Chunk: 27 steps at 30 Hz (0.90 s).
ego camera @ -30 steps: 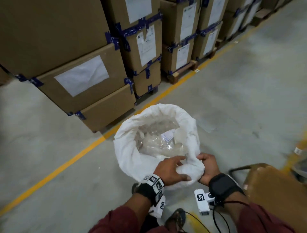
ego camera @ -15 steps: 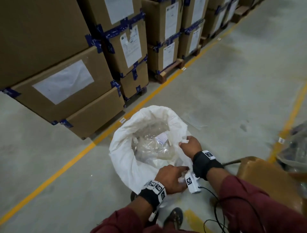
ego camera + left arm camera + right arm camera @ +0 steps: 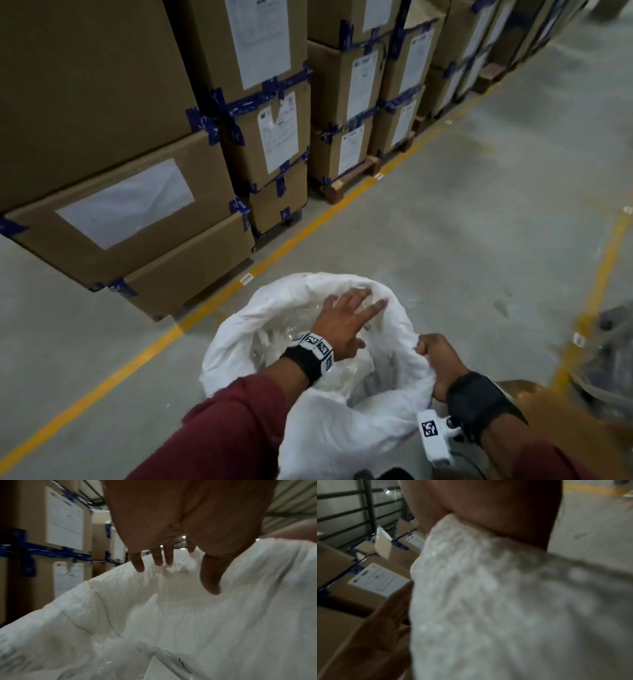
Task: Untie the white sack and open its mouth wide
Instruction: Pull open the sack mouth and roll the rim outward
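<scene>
The left hand has left the near rim, reaching (fingers spread) across the sack.

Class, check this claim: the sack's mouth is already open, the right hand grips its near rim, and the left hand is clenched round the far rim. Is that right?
One detail is wrong. The left hand is not clenched: its fingers are spread straight, reaching across the mouth toward the far rim, as the left wrist view shows. The white sack is open, and the right hand does grip its near rim.
</scene>
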Each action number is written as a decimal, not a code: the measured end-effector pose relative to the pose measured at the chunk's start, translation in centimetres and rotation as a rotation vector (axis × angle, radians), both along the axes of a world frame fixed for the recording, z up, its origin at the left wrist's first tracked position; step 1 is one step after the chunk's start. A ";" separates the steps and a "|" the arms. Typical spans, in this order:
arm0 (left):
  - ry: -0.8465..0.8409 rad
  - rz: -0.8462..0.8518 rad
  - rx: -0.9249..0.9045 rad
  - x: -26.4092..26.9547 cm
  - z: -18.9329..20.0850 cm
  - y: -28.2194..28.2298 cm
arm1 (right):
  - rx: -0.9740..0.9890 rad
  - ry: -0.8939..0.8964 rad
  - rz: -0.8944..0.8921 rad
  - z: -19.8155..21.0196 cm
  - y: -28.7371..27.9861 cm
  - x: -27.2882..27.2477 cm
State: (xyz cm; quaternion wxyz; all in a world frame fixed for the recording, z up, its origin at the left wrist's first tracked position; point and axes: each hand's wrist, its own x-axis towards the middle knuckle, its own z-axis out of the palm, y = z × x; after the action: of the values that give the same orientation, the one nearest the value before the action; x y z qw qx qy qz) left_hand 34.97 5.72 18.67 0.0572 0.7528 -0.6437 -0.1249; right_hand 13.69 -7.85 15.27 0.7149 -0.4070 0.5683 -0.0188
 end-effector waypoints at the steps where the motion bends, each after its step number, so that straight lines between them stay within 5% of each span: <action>1: -0.026 -0.020 0.013 0.0 -0.3 -1.4 | 0.033 -0.033 -0.016 2.2 0.3 0.8; 8: -0.165 -0.274 -0.046 0.3 -0.7 -9.9 | 0.137 -0.097 0.041 3.5 -3.4 0.1; 12: 0.030 -0.237 0.134 -0.8 -0.2 -13.7 | 0.214 -0.051 0.132 6.3 -6.0 -0.8; 17: 0.265 0.008 0.412 -0.9 -0.4 -18.2 | -0.378 0.136 0.320 7.4 -12.7 0.0; 21: 0.329 0.077 0.648 -1.8 -0.2 -21.4 | -0.576 0.251 0.874 4.6 -13.3 4.2; 22: 0.342 0.088 0.656 -1.5 0.1 -21.9 | -0.684 0.307 0.987 3.8 -13.5 4.9; 25: 0.501 0.157 0.492 1.2 1.0 -21.8 | -0.724 0.372 0.919 1.9 -15.1 6.0; 27: 0.337 0.151 0.272 2.5 1.3 -19.8 | -0.564 0.394 0.946 1.3 -16.6 5.9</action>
State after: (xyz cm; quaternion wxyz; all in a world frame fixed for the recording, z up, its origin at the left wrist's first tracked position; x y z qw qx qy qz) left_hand 37.49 -14.04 19.96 0.0711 0.7681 -0.5442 -0.3299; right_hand 19.56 -24.43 16.53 0.3905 -0.7868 0.4199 0.2282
